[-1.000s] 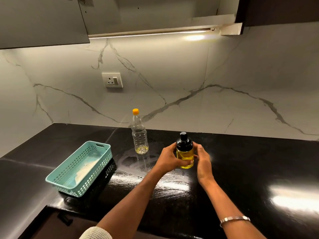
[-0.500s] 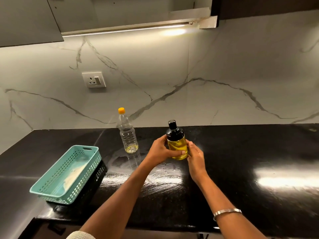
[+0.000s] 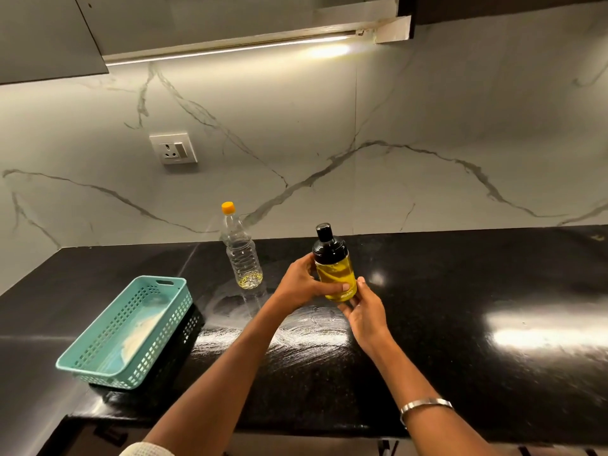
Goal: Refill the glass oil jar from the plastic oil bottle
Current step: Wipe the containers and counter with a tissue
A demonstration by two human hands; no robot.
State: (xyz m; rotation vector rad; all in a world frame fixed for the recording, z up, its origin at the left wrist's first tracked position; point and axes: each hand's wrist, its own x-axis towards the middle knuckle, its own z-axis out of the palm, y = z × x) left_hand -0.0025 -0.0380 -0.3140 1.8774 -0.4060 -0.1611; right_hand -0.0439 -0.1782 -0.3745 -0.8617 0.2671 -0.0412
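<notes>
Glass oil jar [image 3: 336, 281] (yellow oil, black cap on) gripped by left hand [image 3: 301, 286], right hand [image 3: 365, 311] cradling beneath.

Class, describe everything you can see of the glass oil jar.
The glass oil jar has a clear body holding yellow oil, under a black domed lid with a narrow black top. It is upright, lid on, held above the black counter. The left hand wraps its side; the right hand supports its base.

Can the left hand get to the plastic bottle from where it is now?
Probably yes, once it lets go: the left hand grips the glass jar, while the plastic bottle stands upright just to its left, with bare counter between them.
</notes>
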